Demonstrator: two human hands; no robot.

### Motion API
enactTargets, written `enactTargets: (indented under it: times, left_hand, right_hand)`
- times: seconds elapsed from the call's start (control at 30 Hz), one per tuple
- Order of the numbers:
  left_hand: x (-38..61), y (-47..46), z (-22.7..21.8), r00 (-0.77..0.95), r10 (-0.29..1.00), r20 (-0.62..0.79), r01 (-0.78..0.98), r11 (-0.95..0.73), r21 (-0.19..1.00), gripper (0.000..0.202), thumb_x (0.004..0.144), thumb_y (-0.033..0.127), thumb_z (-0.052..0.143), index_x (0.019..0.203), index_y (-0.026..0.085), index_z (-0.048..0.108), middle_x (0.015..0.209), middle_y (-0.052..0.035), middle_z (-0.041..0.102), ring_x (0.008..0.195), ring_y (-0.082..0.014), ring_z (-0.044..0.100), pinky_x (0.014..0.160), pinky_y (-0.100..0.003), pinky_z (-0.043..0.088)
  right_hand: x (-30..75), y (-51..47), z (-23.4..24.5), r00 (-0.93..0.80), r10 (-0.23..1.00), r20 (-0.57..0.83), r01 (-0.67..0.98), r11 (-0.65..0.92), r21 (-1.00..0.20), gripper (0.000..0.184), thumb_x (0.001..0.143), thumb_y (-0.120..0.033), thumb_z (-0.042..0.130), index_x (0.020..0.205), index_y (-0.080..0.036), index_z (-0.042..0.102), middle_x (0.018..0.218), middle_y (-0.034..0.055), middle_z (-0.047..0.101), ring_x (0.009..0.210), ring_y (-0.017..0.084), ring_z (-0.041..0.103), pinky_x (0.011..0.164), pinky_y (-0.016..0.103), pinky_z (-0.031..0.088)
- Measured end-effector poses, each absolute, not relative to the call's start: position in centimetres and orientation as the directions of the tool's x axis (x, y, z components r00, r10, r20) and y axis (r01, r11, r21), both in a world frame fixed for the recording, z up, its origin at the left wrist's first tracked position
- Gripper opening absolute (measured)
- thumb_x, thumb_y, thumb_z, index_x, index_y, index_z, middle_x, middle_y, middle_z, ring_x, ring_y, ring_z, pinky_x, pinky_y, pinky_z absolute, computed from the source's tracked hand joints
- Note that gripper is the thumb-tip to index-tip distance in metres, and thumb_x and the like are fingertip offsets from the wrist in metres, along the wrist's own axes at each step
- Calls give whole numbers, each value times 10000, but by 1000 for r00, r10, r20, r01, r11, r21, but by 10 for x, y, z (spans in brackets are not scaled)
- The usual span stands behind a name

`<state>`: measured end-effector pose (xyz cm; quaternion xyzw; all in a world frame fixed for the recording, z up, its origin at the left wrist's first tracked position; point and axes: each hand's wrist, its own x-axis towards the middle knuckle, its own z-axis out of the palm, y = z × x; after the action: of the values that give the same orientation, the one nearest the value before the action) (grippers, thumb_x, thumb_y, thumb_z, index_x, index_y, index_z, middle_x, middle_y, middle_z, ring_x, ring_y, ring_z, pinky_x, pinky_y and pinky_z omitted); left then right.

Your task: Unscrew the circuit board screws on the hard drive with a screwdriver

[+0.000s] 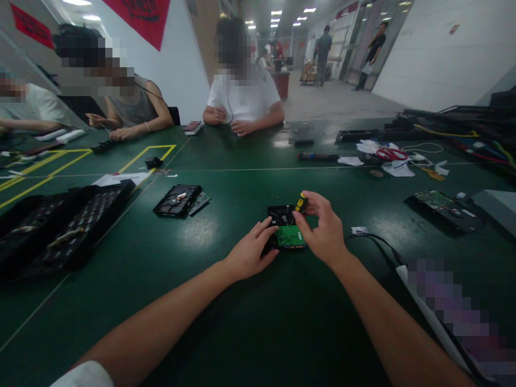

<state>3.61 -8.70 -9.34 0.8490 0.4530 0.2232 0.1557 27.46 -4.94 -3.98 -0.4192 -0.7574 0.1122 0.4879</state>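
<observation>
A black hard drive with a green circuit board lies on the green table in front of me. My left hand grips the drive's left side, fingers over the top edge and thumb at the near corner. In my right hand is a screwdriver with a yellow and black handle, pinched between thumb and fingers. It stands roughly upright over the drive, its tip near the board's upper edge. Whether the tip sits in a screw is too small to tell.
Left of me are another hard drive, a loose circuit board and black trays. On the right lie a further drive, a cable and scissors with red handles. Several people sit across the table.
</observation>
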Motion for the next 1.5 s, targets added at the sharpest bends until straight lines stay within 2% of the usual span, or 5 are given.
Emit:
enactTargets:
  times: [0.37, 0.57, 1.13, 1.37, 1.5]
  left_hand:
    - [38, -84, -92, 496, 795, 349, 672, -606, 426, 657, 977, 423, 661, 1541, 207, 401, 1590, -169, 496, 1474, -340, 500, 1228, -564, 443]
    - [36, -80, -86, 509, 782, 359, 672, -622, 402, 681, 977, 464, 664, 1543, 201, 390, 1539, -166, 546, 1441, -331, 528, 1217, -538, 453]
    - [0, -68, -85, 494, 795, 351, 719, -601, 349, 724, 930, 493, 679, 1535, 200, 409, 1485, -172, 573, 1395, -361, 551, 1177, -555, 469]
    - [2, -70, -85, 479, 805, 350, 711, -590, 383, 774, 930, 523, 684, 1568, 207, 379, 1505, -178, 549, 1411, -355, 529, 1194, -553, 454]
    - [2, -70, -84, 477, 813, 335, 724, -579, 375, 773, 939, 544, 681, 1566, 210, 373, 1516, -177, 535, 1414, -348, 524, 1199, -545, 451]
  right_hand:
    - [270, -38, -24, -214, 737, 641, 558, 631, -539, 484, 995, -316, 626, 1464, -291, 507, 1194, 95, 679, 989, 266, 696, 866, 454, 605]
    - [267, -36, 3, -210, 671, 711, 610, 658, -441, 159, 1002, -327, 630, 1121, -228, 661, 1110, 92, 669, 855, 218, 653, 800, 387, 553]
    - [224, -5, 20, -240, 883, 403, 328, 464, -823, 213, 931, -374, 716, 1064, -234, 626, 1022, 42, 732, 672, 148, 693, 570, 275, 550]
    - [229, -3, 46, -340, 925, 167, 223, 252, -942, 117, 904, -163, 705, 926, -204, 598, 752, 19, 709, 570, 147, 691, 495, 248, 546]
    - [231, -9, 54, -339, 934, 112, 252, 205, -946, 111, 904, -173, 717, 918, -197, 610, 731, 18, 708, 576, 147, 695, 515, 245, 560]
